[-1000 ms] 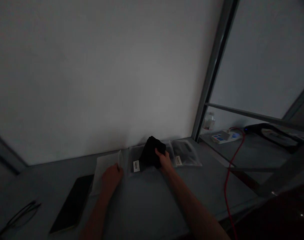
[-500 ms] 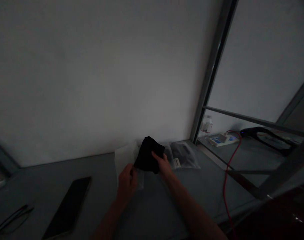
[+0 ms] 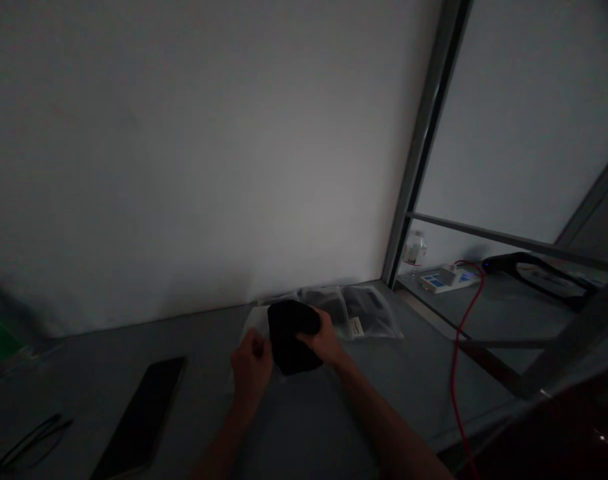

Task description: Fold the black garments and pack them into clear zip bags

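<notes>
"What's happening with the black cloth (image 3: 293, 337)?"

"It's sitting in a folded bunch, with the right hand (image 3: 326, 339) gripping its side, and it's lying over a clear plastic bag (image 3: 254, 321)."

"And the left hand (image 3: 251, 371)?"

"It's curling shut at the bag's edge, just beside the cloth. Behind them, a filled clear bag (image 3: 371, 312) with a white label (image 3: 357, 327) is lying on the counter (image 3: 304, 427)."
</notes>
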Action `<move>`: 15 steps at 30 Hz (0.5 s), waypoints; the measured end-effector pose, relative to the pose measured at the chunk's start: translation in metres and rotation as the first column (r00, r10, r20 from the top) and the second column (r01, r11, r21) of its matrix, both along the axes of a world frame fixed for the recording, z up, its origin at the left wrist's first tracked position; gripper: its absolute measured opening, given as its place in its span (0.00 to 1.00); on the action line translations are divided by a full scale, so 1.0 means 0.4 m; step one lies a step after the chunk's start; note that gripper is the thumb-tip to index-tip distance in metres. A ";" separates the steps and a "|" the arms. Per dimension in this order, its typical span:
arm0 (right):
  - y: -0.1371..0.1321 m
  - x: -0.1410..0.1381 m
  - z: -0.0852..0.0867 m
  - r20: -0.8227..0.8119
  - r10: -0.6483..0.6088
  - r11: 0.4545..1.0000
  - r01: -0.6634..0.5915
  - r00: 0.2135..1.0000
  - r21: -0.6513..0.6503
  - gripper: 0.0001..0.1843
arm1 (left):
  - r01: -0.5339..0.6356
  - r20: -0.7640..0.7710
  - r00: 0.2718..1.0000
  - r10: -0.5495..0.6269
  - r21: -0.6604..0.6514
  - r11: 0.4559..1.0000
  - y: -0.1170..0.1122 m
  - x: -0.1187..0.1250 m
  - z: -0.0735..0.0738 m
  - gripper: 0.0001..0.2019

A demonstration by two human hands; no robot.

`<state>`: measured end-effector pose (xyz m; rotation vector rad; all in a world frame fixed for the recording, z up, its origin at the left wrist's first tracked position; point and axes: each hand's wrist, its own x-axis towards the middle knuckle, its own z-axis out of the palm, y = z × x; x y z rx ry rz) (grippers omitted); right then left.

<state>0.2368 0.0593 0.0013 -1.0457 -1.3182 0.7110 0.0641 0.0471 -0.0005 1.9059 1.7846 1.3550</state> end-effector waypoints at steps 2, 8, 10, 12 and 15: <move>-0.001 -0.001 -0.004 0.055 0.075 0.997 -0.075 0.996 -0.011 0.24 | -0.025 0.006 1.000 0.025 -0.045 0.999 0.001 -0.001 0.002 0.07; 0.012 0.008 -0.028 0.155 0.200 0.980 -0.197 0.967 -0.035 0.31 | -0.031 0.000 1.000 0.032 -0.182 0.983 0.033 -0.035 0.013 0.11; 0.016 0.013 -0.037 0.182 0.236 0.972 -0.235 0.954 -0.032 0.36 | -0.010 -0.024 1.000 0.004 -0.218 0.976 0.052 -0.055 0.017 0.09; 0.017 0.014 -0.041 0.213 0.290 0.956 -0.291 0.933 -0.027 0.39 | 0.011 -0.045 0.999 -0.022 -0.243 0.970 0.071 -0.072 0.021 0.06; 0.008 0.010 -0.027 0.253 0.369 0.926 -0.376 0.894 -0.020 0.40 | 0.042 -0.059 0.997 -0.059 -0.257 0.966 0.093 -0.088 0.028 0.02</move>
